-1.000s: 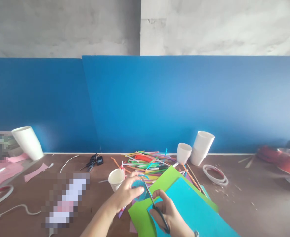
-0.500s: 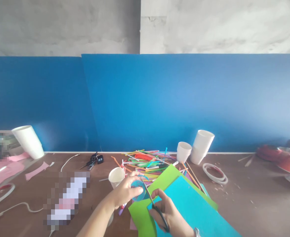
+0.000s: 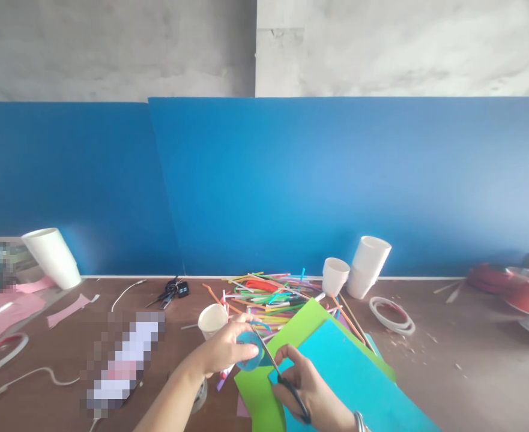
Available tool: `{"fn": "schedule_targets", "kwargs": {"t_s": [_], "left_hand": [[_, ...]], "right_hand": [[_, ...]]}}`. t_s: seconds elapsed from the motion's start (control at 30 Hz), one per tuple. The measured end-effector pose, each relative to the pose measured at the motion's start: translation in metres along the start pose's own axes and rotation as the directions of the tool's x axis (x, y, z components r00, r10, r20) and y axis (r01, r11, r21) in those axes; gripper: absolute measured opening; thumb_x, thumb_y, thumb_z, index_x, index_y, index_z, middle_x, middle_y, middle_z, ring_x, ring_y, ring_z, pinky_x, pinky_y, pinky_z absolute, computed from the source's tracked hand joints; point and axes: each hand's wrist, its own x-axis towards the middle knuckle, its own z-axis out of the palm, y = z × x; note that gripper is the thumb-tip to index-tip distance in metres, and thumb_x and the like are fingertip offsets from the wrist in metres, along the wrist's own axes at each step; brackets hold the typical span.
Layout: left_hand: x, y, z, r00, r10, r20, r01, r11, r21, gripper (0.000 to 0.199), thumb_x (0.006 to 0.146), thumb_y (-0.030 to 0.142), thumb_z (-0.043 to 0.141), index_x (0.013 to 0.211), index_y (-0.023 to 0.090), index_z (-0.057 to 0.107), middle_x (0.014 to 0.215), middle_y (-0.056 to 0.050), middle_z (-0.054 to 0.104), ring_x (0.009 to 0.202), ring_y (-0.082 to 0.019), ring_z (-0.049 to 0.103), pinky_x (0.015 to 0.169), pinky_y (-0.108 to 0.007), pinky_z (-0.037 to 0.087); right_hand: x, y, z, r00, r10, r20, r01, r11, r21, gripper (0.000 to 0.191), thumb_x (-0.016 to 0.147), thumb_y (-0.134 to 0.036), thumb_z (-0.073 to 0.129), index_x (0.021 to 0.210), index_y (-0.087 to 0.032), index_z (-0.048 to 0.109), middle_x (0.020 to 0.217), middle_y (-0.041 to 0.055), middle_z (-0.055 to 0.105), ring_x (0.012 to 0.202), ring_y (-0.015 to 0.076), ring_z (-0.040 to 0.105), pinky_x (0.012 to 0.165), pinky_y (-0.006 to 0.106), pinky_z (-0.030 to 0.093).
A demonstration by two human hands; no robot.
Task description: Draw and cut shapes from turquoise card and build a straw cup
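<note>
Between the thumb and fingers of my left hand [image 3: 224,346] is a round piece of blue paper [image 3: 251,359], with a thin curled strip showing at its upper edge. My right hand [image 3: 307,384] grips dark-handled scissors [image 3: 286,384], whose blades point up and left to the edge of the blue piece. Whether the blades are fully closed is hard to make out. Under my right hand lie a large blue sheet [image 3: 349,378] and a green sheet [image 3: 257,393]. A white paper cup [image 3: 212,321] stands just behind my left hand.
Many coloured sticks [image 3: 268,294] are heaped at the back. A white cup [image 3: 335,276] and stacked cups [image 3: 368,267] stand beside them. Keys [image 3: 174,291], a roll of tape [image 3: 200,396], a coiled white cable [image 3: 392,316] and another cup stack [image 3: 52,258] are around.
The blue round piece has shifted slightly down and left in my left hand, with more of its face showing. My left forearm has moved a little left, uncovering the tape roll.
</note>
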Motion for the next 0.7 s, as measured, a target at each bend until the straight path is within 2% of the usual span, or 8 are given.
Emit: {"fn": "schedule_targets", "kwargs": {"t_s": [0.13, 0.23, 0.37, 0.47, 0.53, 0.6, 0.7], "left_hand": [[0.002, 0.001, -0.002, 0.998, -0.018, 0.054, 0.014, 0.998, 0.064, 0.051, 0.070, 0.032, 0.061, 0.118, 0.024, 0.050, 0.134, -0.007, 0.047, 0.100, -0.023, 0.058, 0.087, -0.038, 0.047], [0.005, 0.002, -0.001, 0.998, 0.037, 0.047, -0.042, 0.992, 0.117, 0.043, 0.071, 0.031, 0.060, 0.113, 0.022, 0.055, 0.136, -0.006, 0.044, 0.111, -0.025, 0.052, 0.092, -0.037, 0.044], [0.007, 0.002, 0.007, 0.996, 0.088, -0.004, -0.083, 0.954, 0.289, 0.049, 0.069, 0.025, 0.061, 0.117, 0.020, 0.054, 0.139, -0.010, 0.040, 0.125, -0.028, 0.040, 0.100, -0.038, 0.037], [0.007, -0.002, 0.016, 0.990, 0.140, 0.013, -0.135, 0.914, 0.383, 0.057, 0.064, 0.021, 0.063, 0.120, 0.022, 0.053, 0.139, -0.010, 0.039, 0.123, -0.029, 0.043, 0.099, -0.038, 0.038], [0.008, -0.006, 0.021, 0.987, 0.155, 0.037, -0.158, 0.920, 0.358, 0.064, 0.062, 0.020, 0.065, 0.124, 0.023, 0.049, 0.138, -0.011, 0.040, 0.116, -0.027, 0.049, 0.094, -0.035, 0.042], [0.008, -0.006, 0.023, 0.989, 0.143, 0.030, -0.145, 0.943, 0.301, 0.070, 0.059, 0.020, 0.067, 0.126, 0.021, 0.047, 0.137, -0.012, 0.040, 0.110, -0.025, 0.054, 0.089, -0.032, 0.044], [0.005, 0.001, 0.022, 0.992, 0.119, -0.048, -0.104, 0.965, 0.241, 0.052, 0.061, 0.026, 0.067, 0.112, 0.018, 0.057, 0.130, -0.010, 0.047, 0.112, -0.025, 0.051, 0.089, -0.029, 0.042]], "right_hand": [[0.001, 0.001, -0.003, 1.000, 0.000, -0.001, 0.000, 0.999, -0.046, 0.026, 0.067, -0.021, 0.060, 0.085, -0.022, 0.041, 0.032, -0.0181, 0.035, 0.027, 0.0031, 0.022, 0.028, 0.013, 0.018], [0.006, 0.005, -0.006, 0.998, -0.032, -0.060, 0.030, 0.999, -0.041, 0.026, 0.068, -0.030, 0.062, 0.083, -0.022, 0.042, 0.035, -0.0159, 0.038, 0.026, 0.0037, 0.027, 0.028, 0.015, 0.019], [0.014, 0.007, -0.007, 0.971, -0.125, -0.202, 0.144, 0.986, 0.084, 0.038, 0.067, -0.044, 0.066, 0.088, -0.020, 0.045, 0.048, -0.0080, 0.052, 0.036, 0.0067, 0.041, 0.034, 0.017, 0.022], [0.019, 0.004, -0.001, 0.949, -0.217, -0.227, 0.254, 0.956, 0.148, 0.044, 0.063, -0.040, 0.073, 0.094, -0.020, 0.049, 0.058, -0.0046, 0.055, 0.047, 0.0086, 0.044, 0.041, 0.019, 0.027], [0.021, 0.001, 0.004, 0.939, -0.272, -0.209, 0.308, 0.937, 0.165, 0.040, 0.062, -0.033, 0.074, 0.092, -0.019, 0.052, 0.055, -0.0066, 0.051, 0.046, 0.0076, 0.040, 0.043, 0.019, 0.025], [0.022, -0.003, 0.007, 0.941, -0.278, -0.194, 0.313, 0.933, 0.177, 0.035, 0.060, -0.026, 0.074, 0.087, -0.019, 0.052, 0.050, -0.0090, 0.047, 0.043, 0.0060, 0.034, 0.043, 0.019, 0.022], [0.020, -0.010, 0.005, 0.939, -0.180, -0.294, 0.253, 0.940, 0.229, 0.034, 0.059, -0.025, 0.071, 0.085, -0.018, 0.051, 0.049, -0.0091, 0.048, 0.042, 0.0054, 0.032, 0.042, 0.019, 0.021]]}}
